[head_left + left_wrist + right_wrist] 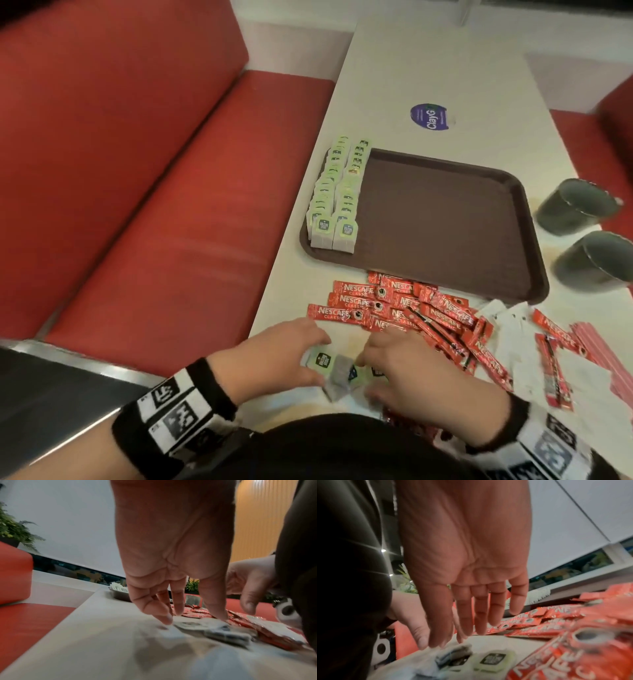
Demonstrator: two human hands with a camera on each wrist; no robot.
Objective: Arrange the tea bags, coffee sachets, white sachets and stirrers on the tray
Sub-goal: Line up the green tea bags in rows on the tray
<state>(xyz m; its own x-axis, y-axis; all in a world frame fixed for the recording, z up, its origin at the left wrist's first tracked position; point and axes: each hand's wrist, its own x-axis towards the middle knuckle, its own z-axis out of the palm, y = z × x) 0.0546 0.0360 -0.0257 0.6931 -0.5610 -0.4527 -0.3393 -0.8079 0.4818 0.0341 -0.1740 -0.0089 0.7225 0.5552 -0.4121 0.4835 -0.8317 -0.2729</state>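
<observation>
both hands reach down to a few loose tea bags [330, 368] at the near edge of the table [445, 68]. the left hand [284, 353] and right hand [407, 366] have fingers spread and straight, fingertips [167, 619] touching the bags, nothing pinched. two rows of tea bags [337, 195] stand along the brown tray [445, 222]'s left edge. nescafe sachets [411, 308], white sachets [513, 329] and pink stirrers [603, 353] lie between tray and near edge.

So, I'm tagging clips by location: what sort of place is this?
Probably a café or canteen booth: red bench beside a long table, a serving tray, and Nescafé sachets.
</observation>
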